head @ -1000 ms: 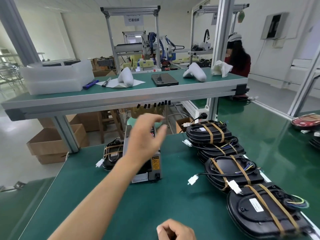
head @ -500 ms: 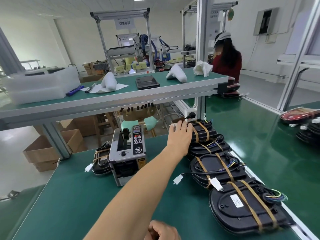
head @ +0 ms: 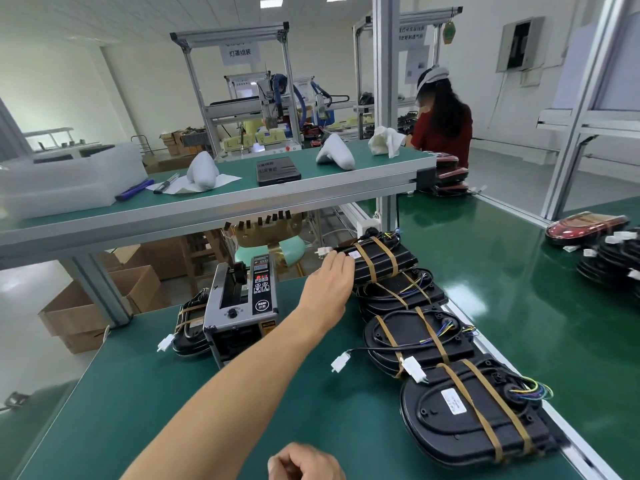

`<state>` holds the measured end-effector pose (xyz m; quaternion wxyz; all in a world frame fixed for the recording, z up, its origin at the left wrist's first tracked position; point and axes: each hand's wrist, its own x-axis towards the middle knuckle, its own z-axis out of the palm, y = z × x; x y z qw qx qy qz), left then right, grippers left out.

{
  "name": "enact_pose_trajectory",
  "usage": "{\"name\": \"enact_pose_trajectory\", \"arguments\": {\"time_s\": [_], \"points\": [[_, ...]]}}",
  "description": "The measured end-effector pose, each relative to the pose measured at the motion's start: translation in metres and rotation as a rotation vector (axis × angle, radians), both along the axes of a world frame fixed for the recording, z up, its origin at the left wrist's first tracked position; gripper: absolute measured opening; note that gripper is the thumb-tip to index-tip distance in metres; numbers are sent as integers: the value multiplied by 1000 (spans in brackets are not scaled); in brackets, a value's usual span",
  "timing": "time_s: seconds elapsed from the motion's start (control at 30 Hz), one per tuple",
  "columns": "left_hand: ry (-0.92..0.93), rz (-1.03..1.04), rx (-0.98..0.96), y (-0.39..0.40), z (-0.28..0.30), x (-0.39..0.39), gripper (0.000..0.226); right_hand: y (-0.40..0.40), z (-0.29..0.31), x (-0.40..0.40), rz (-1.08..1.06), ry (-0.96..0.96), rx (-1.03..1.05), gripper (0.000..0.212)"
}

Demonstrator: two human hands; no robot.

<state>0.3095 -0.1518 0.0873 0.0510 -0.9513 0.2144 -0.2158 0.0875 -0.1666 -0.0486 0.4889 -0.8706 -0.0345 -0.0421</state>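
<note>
Green surface [head: 242,403], far edge: black lamp unit [head: 388,268] lies lengthwise along it; left hand [head: 329,285], fingers straight, touches its left end.

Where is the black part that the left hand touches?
In the head view, right of centre, the black part tops the far stack, right of the tape dispenser, with the left hand on its left end.

Four black taped housings [head: 474,410] lie in a row on the right of the desk [head: 242,393], and a fifth housing [head: 190,327] lies left of the one tape dispenser [head: 242,306]. The far shelf [head: 311,188] carries three white wrapped bundles [head: 202,168] and one dark flat case [head: 278,171].
</note>
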Motion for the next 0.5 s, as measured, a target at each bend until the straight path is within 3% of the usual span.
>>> {"name": "enact_pose_trajectory", "arguments": {"time_s": [0.1,0.27,0.4,0.5], "points": [[-90,-52,-20,21,14,-30,72,-2,15,-4,-76,15,125,25],[-297,-147,22,73,28,-112,66,-16,31,-11,-5,77,279,11],[-292,-83,-6,121,18,-191,61,-24,31,-15,23,150,506,20],[-260,12,-116,144,-3,-248,59,-23,37,-28,131,110,594,40]]}}
